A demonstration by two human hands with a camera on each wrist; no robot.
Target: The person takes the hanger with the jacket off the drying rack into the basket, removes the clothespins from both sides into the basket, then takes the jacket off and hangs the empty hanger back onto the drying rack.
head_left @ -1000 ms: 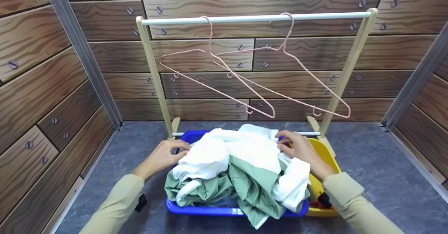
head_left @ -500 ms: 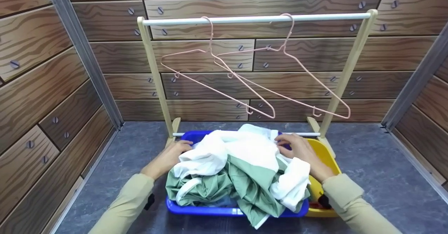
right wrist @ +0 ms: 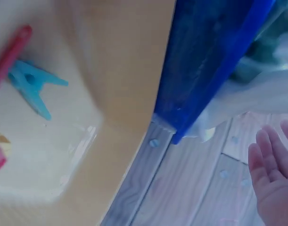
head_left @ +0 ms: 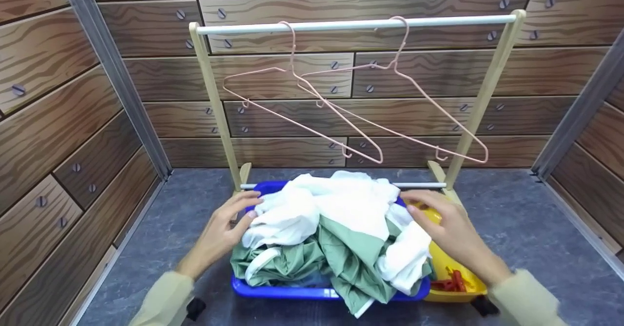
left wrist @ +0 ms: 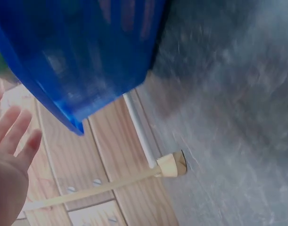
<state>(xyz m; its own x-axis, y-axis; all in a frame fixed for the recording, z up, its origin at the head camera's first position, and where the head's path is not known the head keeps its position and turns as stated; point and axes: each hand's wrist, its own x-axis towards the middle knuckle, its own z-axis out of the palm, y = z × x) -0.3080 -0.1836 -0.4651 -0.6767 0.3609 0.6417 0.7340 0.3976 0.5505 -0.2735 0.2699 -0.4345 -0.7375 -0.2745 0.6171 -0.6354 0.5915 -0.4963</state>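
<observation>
A rumpled heap of white and green clothing (head_left: 351,204) fills the blue basket (head_left: 287,293) in the head view and spills over its front rim. My left hand (head_left: 219,231) is at the basket's left side, fingertips right at the white cloth, fingers extended and thumb apart. On the other side my right hand (head_left: 453,228) hovers over the yellow basket (head_left: 441,248), its fingers reaching toward the cloth's right edge. Both wrist views show loosely straight fingers with nothing in them, the left hand (left wrist: 9,165) and right hand (right wrist: 278,176) beside the blue basket's walls.
Behind the baskets stands a wooden rack with a white rail (head_left: 341,26). Two pink hangers (head_left: 336,112) (head_left: 441,112) hang from it. Red clothespins (head_left: 456,282) lie in the yellow basket; a blue clothespin (right wrist: 33,84) shows there in the right wrist view. Wood-patterned walls enclose the space.
My right hand has come off the cloth and moved right and nearer, uncovering the red clothespins. The left hand has drawn back left. The white cloth's far right corner has shifted slightly outward.
</observation>
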